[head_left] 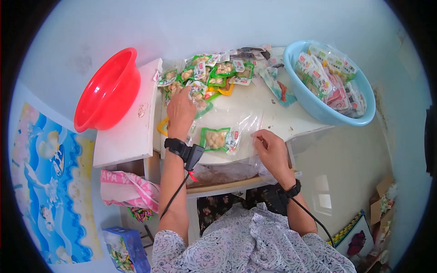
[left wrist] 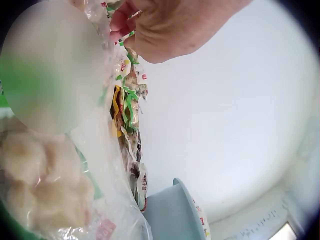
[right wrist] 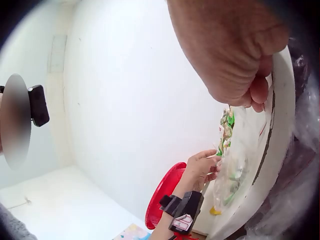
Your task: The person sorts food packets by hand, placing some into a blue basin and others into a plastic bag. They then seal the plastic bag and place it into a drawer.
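Note:
A clear plastic bag [head_left: 248, 125] lies on the white table, with a green-edged packet of pale pieces [head_left: 215, 139] in it. My right hand [head_left: 271, 150] pinches the bag's right edge between thumb and fingers; in the right wrist view the same hand [right wrist: 235, 50] is at the table's rim. My left hand [head_left: 181, 109] reaches to the left part of a pile of small packets [head_left: 224, 68], its fingers bent loosely among them in the left wrist view [left wrist: 175, 25]. Its fingertips are partly hidden, and no packet shows clearly in its grasp.
A red basin [head_left: 109, 91] stands tilted at the left on a white board [head_left: 125, 141]. At the right is a light blue basin [head_left: 291, 75] filled with packets. An open drawer with plastic [head_left: 223, 175] lies below the table edge; a pink cloth [head_left: 129, 189] hangs at its left.

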A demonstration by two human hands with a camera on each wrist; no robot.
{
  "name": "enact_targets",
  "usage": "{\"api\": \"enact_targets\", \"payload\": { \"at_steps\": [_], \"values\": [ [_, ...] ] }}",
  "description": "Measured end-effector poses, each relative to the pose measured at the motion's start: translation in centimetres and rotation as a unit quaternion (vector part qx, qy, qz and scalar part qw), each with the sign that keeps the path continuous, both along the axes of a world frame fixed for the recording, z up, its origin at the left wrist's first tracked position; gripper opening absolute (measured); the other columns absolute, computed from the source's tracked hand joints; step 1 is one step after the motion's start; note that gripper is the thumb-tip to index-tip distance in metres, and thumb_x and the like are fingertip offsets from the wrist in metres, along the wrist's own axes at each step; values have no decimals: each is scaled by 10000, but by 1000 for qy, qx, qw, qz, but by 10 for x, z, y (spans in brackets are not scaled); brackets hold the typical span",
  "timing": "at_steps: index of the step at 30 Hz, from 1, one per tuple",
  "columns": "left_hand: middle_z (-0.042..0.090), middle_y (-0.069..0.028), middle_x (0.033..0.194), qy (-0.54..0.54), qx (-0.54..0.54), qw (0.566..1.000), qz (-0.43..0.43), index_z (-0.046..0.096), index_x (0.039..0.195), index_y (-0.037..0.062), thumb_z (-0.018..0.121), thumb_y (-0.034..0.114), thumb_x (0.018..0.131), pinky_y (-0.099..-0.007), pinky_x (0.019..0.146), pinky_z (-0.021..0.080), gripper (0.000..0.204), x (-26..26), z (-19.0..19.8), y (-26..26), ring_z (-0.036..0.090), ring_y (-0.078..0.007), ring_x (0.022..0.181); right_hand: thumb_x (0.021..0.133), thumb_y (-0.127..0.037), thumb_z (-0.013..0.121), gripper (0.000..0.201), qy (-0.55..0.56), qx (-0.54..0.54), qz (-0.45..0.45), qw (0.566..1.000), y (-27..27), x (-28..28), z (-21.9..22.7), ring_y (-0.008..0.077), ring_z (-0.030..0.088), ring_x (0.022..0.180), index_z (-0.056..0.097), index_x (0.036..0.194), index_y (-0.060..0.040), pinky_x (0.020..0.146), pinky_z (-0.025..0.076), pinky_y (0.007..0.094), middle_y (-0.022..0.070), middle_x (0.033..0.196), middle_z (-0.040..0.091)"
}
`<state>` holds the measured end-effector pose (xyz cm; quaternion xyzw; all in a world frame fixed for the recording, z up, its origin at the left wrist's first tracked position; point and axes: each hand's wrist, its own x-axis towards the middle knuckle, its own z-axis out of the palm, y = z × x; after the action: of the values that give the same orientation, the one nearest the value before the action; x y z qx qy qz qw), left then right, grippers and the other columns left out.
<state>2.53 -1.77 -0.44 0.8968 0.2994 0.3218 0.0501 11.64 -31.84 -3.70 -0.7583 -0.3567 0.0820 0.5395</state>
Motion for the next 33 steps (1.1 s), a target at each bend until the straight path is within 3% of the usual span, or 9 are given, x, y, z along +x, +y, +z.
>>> {"api": "enact_targets", "payload": {
  "at_steps": [4, 7, 10, 13, 19, 22, 25, 28, 33],
  "values": [
    [676, -192, 1187, 60, -77, 995, 17, 592, 1426, 99, 655, 88, 877, -497, 892, 532, 553, 7, 9, -1, 664, -388, 1078, 941, -111, 689, 127, -8, -2, 5, 1000, 0, 2, 0, 262, 674, 697, 706, 1033, -24, 659, 520, 359, 141, 844, 708],
    [642, -178, 1357, 47, -140, 988, 35, 448, 1570, 126, 757, 183, 826, -466, 968, 528, 808, 17, 14, 5, 645, -372, 1195, 950, -43, 685, 129, 26, 5, 6, 1000, -2, 2, -1, 76, 537, 688, 707, 1063, 16, 630, 459, 259, 37, 807, 667],
    [559, -177, 1511, 37, -81, 992, -86, 295, 1650, 133, 865, 292, 737, -427, 1069, 496, 1088, 17, -1, 33, 588, -356, 1332, 953, -38, 688, 129, 28, 22, 20, 999, -3, 3, -6, 73, 541, 693, 709, 1068, 17, 630, 458, 249, 31, 825, 675],
    [503, -179, 1576, 98, -129, 982, -95, 273, 1654, 113, 917, 346, 680, -408, 1146, 446, 1191, 15, 5, 38, 523, -343, 1420, 953, -38, 692, 133, 39, 33, 28, 998, -2, 4, -9, 68, 548, 701, 710, 1073, 16, 633, 463, 245, 23, 833, 674],
    [528, -180, 1549, 254, -205, 944, -50, 290, 1656, 180, 885, 311, 726, -409, 1150, 440, 1111, 12, 37, 9, 519, -329, 1420, 952, -33, 690, 135, 31, 28, 20, 999, -3, 2, -8, 61, 551, 706, 710, 1077, 12, 632, 466, 245, 17, 825, 661],
    [532, -166, 1540, 213, -188, 944, -165, 387, 1618, 196, 852, 269, 762, -402, 1133, 455, 977, 5, 26, 14, 541, -336, 1392, 953, -34, 690, 130, 39, 23, 22, 999, -3, 3, -7, 65, 550, 700, 708, 1072, 14, 630, 463, 242, 17, 823, 661],
    [515, -144, 1550, 183, -229, 913, -282, 492, 1558, 182, 828, 220, 771, -388, 1121, 464, 857, 1, 23, 14, 552, -336, 1376, 939, -84, 699, 132, 25, 31, 11, 999, -3, 1, -5, 201, 623, 655, 699, 1038, 2, 632, 499, 326, 126, 821, 691],
    [480, -130, 1582, 207, -128, 928, -284, 567, 1509, 184, 724, 25, 808, -379, 1043, 510, 736, 4, 13, 11, 487, -289, 1437, 937, -78, 700, 132, 42, 38, 13, 998, -3, 2, -9, 206, 626, 654, 701, 1042, 2, 631, 501, 327, 130, 824, 696],
    [580, -111, 1419, 287, -115, 933, -182, 693, 1287, 153, 768, 50, 772, -418, 957, 528, 530, 1, 30, -7, 593, -318, 1273, 938, -74, 697, 135, 41, 29, 16, 999, -3, 2, -9, 209, 635, 664, 703, 1050, 1, 635, 506, 330, 136, 834, 703]
  ]
}}
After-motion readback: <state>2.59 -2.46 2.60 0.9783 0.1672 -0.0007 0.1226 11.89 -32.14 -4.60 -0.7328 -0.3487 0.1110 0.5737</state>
